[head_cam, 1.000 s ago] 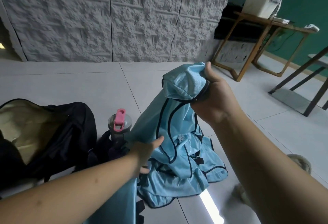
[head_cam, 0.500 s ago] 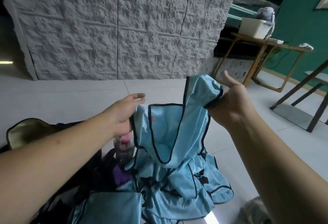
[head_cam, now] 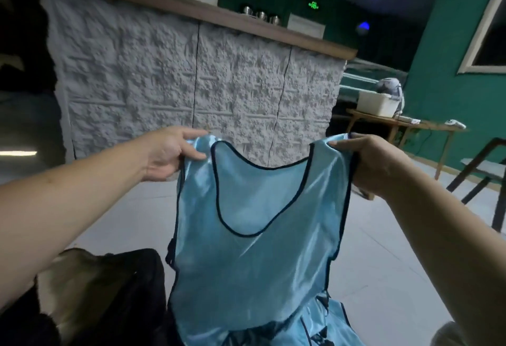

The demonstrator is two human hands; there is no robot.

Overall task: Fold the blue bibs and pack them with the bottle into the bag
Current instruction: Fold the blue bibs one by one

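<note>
Blue, shiny fabric: you are holding one bib [head_cam: 254, 249] up by its two shoulder straps, left hand [head_cam: 167, 154] pinching one, right hand [head_cam: 375, 164] gripping the other. Its long axis is hanging straight down from both grips, neckline uppermost. Below it, more bibs [head_cam: 323, 329] are lying heaped, uncountable, beside one black bag [head_cam: 115, 291].

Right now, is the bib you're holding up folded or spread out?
Spread out. The left hand and right hand pinch the bib by its two shoulder straps, and it hangs flat, neckline open.
</note>
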